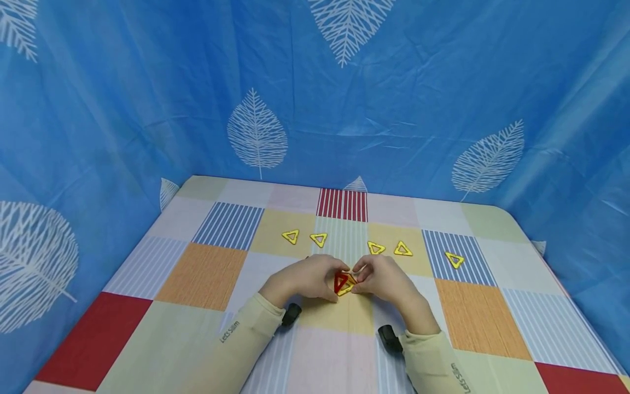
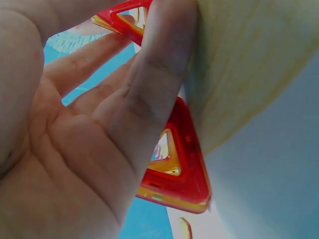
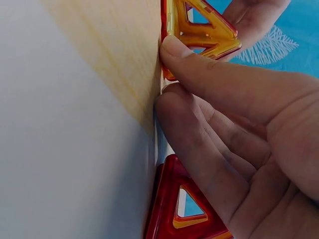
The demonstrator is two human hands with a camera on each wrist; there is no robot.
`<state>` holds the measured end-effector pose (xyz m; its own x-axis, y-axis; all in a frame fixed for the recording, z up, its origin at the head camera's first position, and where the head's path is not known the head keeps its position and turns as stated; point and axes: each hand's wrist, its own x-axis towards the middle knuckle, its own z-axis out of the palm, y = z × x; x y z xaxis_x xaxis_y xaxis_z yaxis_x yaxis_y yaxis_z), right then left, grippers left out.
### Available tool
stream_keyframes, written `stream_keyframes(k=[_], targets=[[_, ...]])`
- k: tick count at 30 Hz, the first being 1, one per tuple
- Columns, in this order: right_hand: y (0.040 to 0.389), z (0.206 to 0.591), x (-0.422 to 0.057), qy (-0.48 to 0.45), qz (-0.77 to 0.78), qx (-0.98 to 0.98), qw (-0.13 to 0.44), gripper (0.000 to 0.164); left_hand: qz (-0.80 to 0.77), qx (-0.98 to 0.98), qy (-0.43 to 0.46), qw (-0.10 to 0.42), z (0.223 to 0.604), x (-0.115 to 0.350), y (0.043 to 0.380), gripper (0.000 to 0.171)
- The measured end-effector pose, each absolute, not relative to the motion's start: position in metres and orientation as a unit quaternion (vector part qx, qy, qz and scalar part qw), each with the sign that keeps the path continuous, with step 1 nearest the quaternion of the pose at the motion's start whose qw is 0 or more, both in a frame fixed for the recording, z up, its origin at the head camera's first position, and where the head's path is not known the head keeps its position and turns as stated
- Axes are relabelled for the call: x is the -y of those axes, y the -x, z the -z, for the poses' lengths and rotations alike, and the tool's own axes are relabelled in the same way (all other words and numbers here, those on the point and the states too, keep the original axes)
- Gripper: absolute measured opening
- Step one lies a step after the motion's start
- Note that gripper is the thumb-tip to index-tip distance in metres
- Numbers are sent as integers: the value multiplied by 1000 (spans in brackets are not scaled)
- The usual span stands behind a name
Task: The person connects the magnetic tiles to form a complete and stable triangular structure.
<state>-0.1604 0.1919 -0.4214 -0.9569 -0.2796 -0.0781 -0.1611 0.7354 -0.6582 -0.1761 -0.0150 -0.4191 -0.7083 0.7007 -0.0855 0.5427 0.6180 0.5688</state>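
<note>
At the middle of the table, a red triangular magnetic tile (image 1: pixel 337 277) and a yellow one (image 1: pixel 346 290) lean together between both hands. My left hand (image 1: pixel 317 275) holds them from the left, thumb on the near side and fingers on the far side. From the right, my right hand (image 1: pixel 383 277) pinches the edge of the group with thumb and index finger. The right wrist view shows that thumb on the corner of an amber tile (image 3: pixel 202 35). Below the fingers there stands a dark red tile (image 3: pixel 169 199). A red tile (image 2: pixel 192 164) shows behind the left fingers in the left wrist view.
Beyond the hands lie several yellow triangular tiles, two at the left (image 1: pixel 297 236), two right of middle (image 1: pixel 403 254) and one farther right (image 1: pixel 450 260). A patchwork cloth covers the table (image 1: pixel 339 350). Blue leaf-print curtain (image 1: pixel 305 137) encloses the back and sides.
</note>
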Motion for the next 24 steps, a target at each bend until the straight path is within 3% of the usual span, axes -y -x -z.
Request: stream_keyframes(k=[19,21,24], targets=[[159,423,-190,131,326,-932,88,12,-245,-914,-295,131,418,7,171,19],[159,423,-189,124,326,-933,89,11,-245,-916,-288,133,418,7,170,19],[159,424,-188,117,326,-934,91,11,-239,-920,-280,130,417,7,168,33]])
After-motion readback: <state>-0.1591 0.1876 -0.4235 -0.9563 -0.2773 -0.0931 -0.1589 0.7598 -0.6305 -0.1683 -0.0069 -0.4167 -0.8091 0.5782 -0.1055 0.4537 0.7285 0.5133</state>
